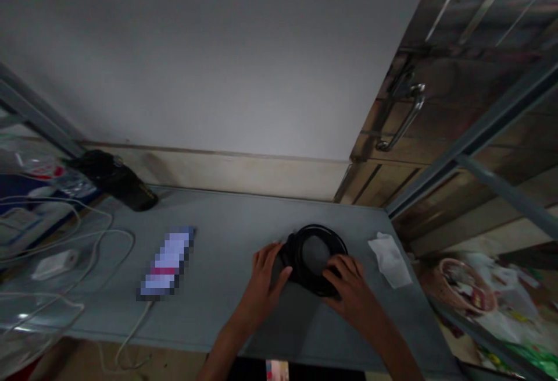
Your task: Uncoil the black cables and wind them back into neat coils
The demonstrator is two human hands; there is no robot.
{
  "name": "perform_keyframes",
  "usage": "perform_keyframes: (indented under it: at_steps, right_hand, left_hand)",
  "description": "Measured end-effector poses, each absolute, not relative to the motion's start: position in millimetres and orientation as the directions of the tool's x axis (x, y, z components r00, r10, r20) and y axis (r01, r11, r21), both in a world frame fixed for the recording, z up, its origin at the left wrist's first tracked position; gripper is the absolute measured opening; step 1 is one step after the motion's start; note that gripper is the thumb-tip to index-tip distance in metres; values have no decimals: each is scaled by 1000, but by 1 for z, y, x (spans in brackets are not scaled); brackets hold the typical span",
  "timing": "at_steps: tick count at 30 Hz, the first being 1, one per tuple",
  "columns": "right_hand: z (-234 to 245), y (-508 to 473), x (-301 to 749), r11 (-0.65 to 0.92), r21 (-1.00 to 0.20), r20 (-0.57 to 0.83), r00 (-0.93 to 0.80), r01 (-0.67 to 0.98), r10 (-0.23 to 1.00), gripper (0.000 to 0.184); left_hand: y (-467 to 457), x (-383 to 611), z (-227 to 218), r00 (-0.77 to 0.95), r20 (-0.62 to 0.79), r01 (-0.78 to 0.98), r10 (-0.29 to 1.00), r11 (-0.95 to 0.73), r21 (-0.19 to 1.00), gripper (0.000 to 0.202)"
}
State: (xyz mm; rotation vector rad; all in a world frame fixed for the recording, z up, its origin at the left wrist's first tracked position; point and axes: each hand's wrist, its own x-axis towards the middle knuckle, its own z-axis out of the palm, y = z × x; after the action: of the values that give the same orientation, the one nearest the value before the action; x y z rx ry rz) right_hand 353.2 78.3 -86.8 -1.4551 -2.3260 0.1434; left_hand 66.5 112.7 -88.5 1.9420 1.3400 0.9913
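Left hand (263, 282) has fingers curled against the black cable coil (314, 253); right hand (345, 288) has fingers spread over the coil's right side. Both hands partly closed, gripping it. Coil sits on the grey table (218, 224). White tissue (390, 260) lies just right of it; a pixelated item (168, 264) lies well left. White charger (54, 264) and black bottle (111, 180) sit further left.
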Motion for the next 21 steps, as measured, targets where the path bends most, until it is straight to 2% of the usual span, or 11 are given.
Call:
perform_keyframes:
  at_steps: [3, 5, 9, 14, 18, 21]
  right_hand:
    - [-93, 58, 374, 383, -312, 343, -273, 870, 899, 72]
    - [-98, 42, 386, 329, -357, 410, -170, 874, 896, 78]
    - [-119, 5, 409, 245, -477, 507, 36, 844, 861, 65]
    - [-145, -26, 420, 98, -562, 512, 252, 821, 821, 56]
    - [-146, -24, 414, 34, -546, 526, 311, 837, 792, 58]
    - [-144, -19, 409, 0, -470, 568, 302, 883, 766, 67]
  left_hand:
    - [105, 45, -91, 144, 271, 572, 952, -303, 762, 44]
    - [99, 22, -94, 82, 288, 615, 954, -275, 739, 41]
    - [87, -33, -98, -57, 323, 695, 945, -195, 692, 39]
    - [77, -73, -102, -202, 383, 735, 901, -119, 668, 38]
    - [75, -70, -105, -231, 430, 750, 873, -122, 650, 34]
    - [74, -65, -110, -172, 477, 782, 862, -175, 599, 32]
